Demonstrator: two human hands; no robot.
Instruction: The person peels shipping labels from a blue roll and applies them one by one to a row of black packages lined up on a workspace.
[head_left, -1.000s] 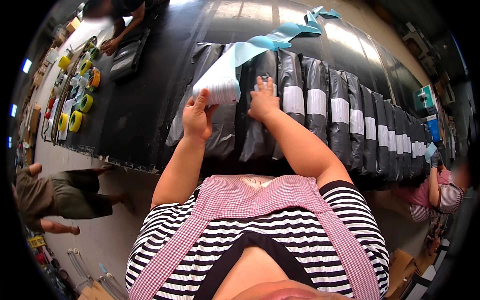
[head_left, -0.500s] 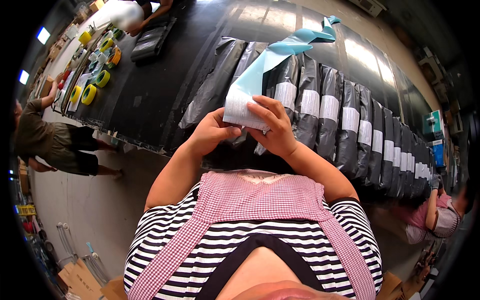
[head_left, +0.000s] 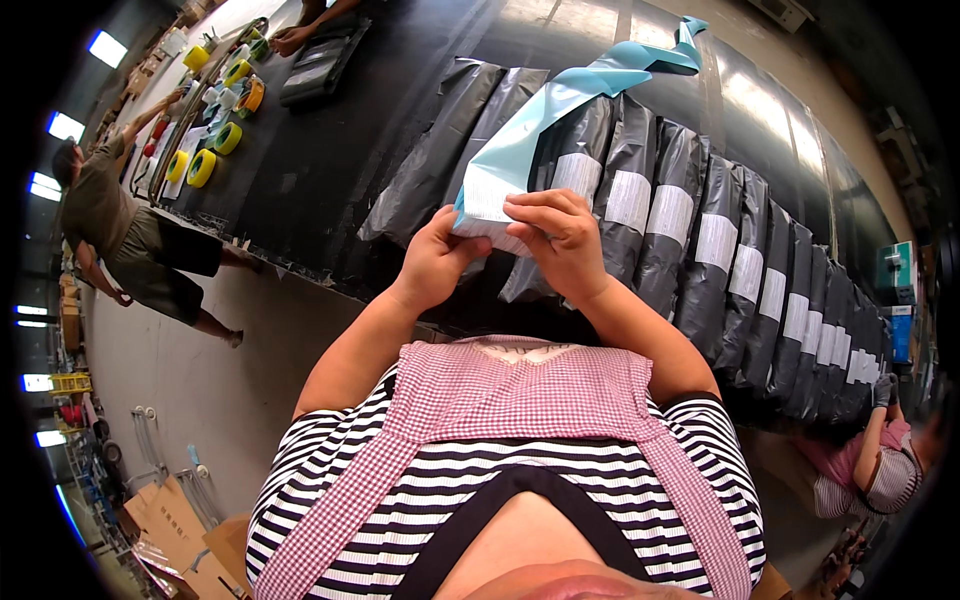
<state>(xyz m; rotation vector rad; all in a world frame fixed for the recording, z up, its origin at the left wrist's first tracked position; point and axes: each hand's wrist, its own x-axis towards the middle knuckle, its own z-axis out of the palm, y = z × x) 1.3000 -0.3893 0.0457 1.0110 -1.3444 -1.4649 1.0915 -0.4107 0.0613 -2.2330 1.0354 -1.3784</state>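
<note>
A strip of white printed labels (head_left: 487, 194) on light blue backing is between my hands, over the near edge of the black table. My left hand (head_left: 436, 262) is closed on its left side, thumb in front. The fingers of my right hand (head_left: 562, 240) pinch its right edge. The twisted blue backing (head_left: 565, 97) trails away over the parcels to the far right. Just beyond my hands, a grey plastic parcel (head_left: 440, 140) with no label showing lies on the left. To the right, another parcel (head_left: 578, 130) bears a white label, partly hidden by my right hand.
Several labelled grey parcels (head_left: 717, 240) run in a row to the right. Yellow tape rolls (head_left: 202, 168) and a stack of dark bags (head_left: 320, 65) are at the far left. A person (head_left: 145, 235) stands left; a gloved co-worker (head_left: 880, 450) is at right.
My right hand has shifted right and up along the strip, its fingers now pinching the edge. The strip has tilted. The person at left now stands farther into view.
</note>
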